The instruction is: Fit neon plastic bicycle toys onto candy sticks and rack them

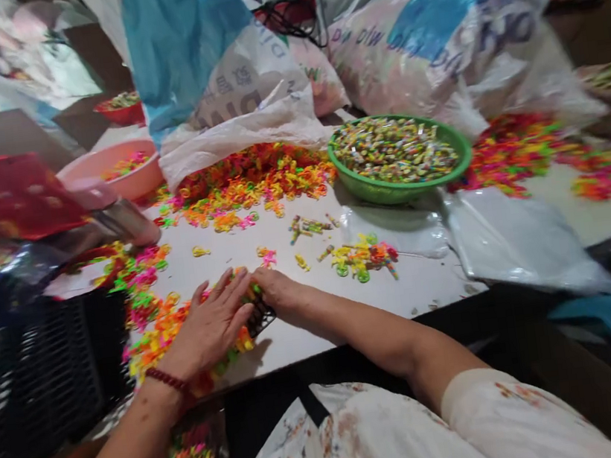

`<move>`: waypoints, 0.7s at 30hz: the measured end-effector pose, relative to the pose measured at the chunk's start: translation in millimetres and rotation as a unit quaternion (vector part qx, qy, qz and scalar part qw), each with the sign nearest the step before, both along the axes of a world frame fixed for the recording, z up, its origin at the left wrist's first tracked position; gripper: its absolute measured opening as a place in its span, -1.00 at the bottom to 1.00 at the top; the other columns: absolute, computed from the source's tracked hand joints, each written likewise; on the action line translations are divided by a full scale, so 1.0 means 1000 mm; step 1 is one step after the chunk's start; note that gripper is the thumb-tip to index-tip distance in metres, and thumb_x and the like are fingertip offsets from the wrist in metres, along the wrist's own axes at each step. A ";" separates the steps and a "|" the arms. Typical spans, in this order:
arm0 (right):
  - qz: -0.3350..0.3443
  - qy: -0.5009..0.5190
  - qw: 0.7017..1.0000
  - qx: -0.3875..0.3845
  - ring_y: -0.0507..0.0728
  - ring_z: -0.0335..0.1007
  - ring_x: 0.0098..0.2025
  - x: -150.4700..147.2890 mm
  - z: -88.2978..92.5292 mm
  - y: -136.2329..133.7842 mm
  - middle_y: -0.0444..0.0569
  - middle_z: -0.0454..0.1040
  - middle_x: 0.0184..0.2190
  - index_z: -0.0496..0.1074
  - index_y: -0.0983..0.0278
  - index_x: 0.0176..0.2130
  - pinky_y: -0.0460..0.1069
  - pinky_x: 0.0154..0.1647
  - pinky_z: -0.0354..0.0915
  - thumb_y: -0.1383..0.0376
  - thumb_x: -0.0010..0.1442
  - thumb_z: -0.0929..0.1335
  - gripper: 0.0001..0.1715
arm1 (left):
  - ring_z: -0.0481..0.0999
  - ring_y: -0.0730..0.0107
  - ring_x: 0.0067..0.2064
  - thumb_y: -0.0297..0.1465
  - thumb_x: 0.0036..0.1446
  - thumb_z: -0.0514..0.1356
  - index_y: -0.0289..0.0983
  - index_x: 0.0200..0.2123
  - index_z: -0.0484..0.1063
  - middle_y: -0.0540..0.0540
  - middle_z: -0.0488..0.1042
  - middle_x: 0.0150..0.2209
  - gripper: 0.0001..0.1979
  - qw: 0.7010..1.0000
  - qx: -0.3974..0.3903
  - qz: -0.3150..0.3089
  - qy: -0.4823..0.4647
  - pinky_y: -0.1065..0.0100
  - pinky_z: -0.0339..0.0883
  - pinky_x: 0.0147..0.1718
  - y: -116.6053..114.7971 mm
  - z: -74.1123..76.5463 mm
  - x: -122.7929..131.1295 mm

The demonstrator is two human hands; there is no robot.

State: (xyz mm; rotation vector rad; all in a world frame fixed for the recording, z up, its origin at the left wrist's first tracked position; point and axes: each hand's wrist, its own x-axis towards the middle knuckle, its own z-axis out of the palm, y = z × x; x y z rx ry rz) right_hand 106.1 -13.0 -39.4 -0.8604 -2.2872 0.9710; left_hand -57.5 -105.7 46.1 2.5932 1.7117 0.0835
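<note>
My left hand (214,325) lies with fingers stretched over small bright plastic pieces and the near side of a small black slotted tray (262,320). Around the tray's far right edge, my right hand (278,290) is closed; its fingertips are mostly hidden. Colourful pieces show in the tray between the two hands. Beside and under my left wrist spreads a pile of orange, yellow, pink and green plastic pieces (164,329). A smaller cluster of yellow, green and pink pieces (355,258) rests to the right, beyond my right forearm.
A green basin (384,190) holds many small striped pieces. Clear plastic bags (526,237) lie at the right. A large sack (192,49) spills bright pieces at the back. On the left are a pink basin (148,179), a tumbler (124,217) and black crates (53,367).
</note>
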 end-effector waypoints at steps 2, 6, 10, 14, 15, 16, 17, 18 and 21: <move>-0.003 -0.049 0.998 0.046 0.08 0.29 -0.26 0.007 0.006 -0.002 -0.07 0.42 -0.29 0.42 0.29 -0.19 -0.07 -0.20 0.23 0.42 0.16 0.31 -0.82 | 0.00 0.22 0.39 -0.15 0.35 -0.19 -0.05 0.36 -0.03 0.00 0.07 0.37 -0.45 1.000 0.010 -0.007 -0.001 0.01 -0.16 0.30 0.001 -0.004 -0.002; -0.090 -0.081 0.985 0.121 0.11 0.32 -0.12 0.068 0.025 -0.019 0.03 0.43 -0.17 0.40 0.30 -0.11 -0.03 -0.04 0.26 0.33 0.26 0.32 -0.82 | 0.05 0.21 0.38 -0.15 0.35 -0.19 -0.04 0.36 -0.03 0.00 0.11 0.35 -0.45 0.999 0.031 -0.016 -0.001 0.01 -0.12 0.28 0.003 -0.010 -0.005; -0.277 -0.176 0.932 0.154 0.15 0.33 -0.07 0.179 0.040 -0.046 0.10 0.42 -0.14 0.41 0.34 -0.13 0.01 0.01 0.26 0.42 0.29 0.25 -0.80 | 0.09 0.20 0.36 -0.14 0.34 -0.18 -0.04 0.35 0.01 0.01 0.13 0.34 -0.45 0.999 0.051 -0.014 -0.007 0.00 -0.12 0.28 0.004 -0.017 -0.008; -0.417 -0.245 0.866 0.126 0.16 0.38 -0.11 0.253 0.044 -0.064 0.09 0.42 -0.13 0.43 0.32 -0.12 0.00 -0.06 0.28 0.34 0.29 0.28 -0.82 | 0.10 0.17 0.36 -0.15 0.34 -0.19 -0.07 0.34 0.08 -0.01 0.15 0.34 -0.46 0.999 0.048 -0.006 -0.013 -0.02 -0.10 0.26 0.007 -0.019 -0.007; -0.426 -0.255 0.860 0.121 0.15 0.39 -0.12 0.260 0.043 -0.066 0.07 0.42 -0.13 0.43 0.30 -0.11 -0.01 -0.08 0.29 0.29 0.30 0.30 -0.81 | 0.10 0.15 0.36 -0.15 0.34 -0.19 -0.08 0.33 0.09 -0.02 0.15 0.34 -0.46 0.999 0.043 -0.003 -0.012 -0.03 -0.10 0.26 0.009 -0.018 -0.005; -0.430 -0.264 0.855 0.120 0.15 0.39 -0.13 0.263 0.042 -0.067 0.07 0.41 -0.13 0.42 0.30 -0.10 -0.01 -0.10 0.29 0.25 0.30 0.31 -0.79 | 0.09 0.14 0.36 -0.15 0.34 -0.19 -0.09 0.33 0.10 -0.03 0.14 0.34 -0.45 0.999 0.036 0.001 -0.011 -0.04 -0.09 0.26 0.010 -0.016 -0.003; -0.432 -0.276 0.850 0.119 0.16 0.40 -0.13 0.262 0.040 -0.067 0.07 0.41 -0.12 0.42 0.30 -0.09 -0.01 -0.13 0.29 0.21 0.29 0.31 -0.75 | 0.09 0.12 0.36 -0.14 0.33 -0.20 -0.10 0.33 0.10 -0.03 0.14 0.34 -0.45 1.000 0.029 0.007 -0.010 -0.05 -0.09 0.26 0.012 -0.015 0.000; -0.432 -0.290 0.846 0.117 0.16 0.40 -0.13 0.260 0.038 -0.066 0.08 0.41 -0.12 0.42 0.30 -0.09 -0.01 -0.15 0.29 0.19 0.29 0.32 -0.73 | 0.08 0.12 0.37 -0.14 0.33 -0.20 -0.10 0.33 0.09 -0.03 0.13 0.35 -0.44 1.000 0.021 0.013 -0.010 -0.06 -0.09 0.26 0.013 -0.013 0.002; -0.430 -0.327 0.835 0.100 0.17 0.41 -0.17 0.251 0.032 -0.061 0.09 0.42 -0.13 0.43 0.32 -0.11 -0.02 -0.20 0.26 0.23 0.30 0.30 -0.76 | 0.04 0.11 0.38 -0.13 0.34 -0.22 -0.10 0.35 0.04 -0.04 0.09 0.36 -0.43 1.000 -0.001 0.027 -0.007 -0.08 -0.08 0.26 0.019 -0.009 0.008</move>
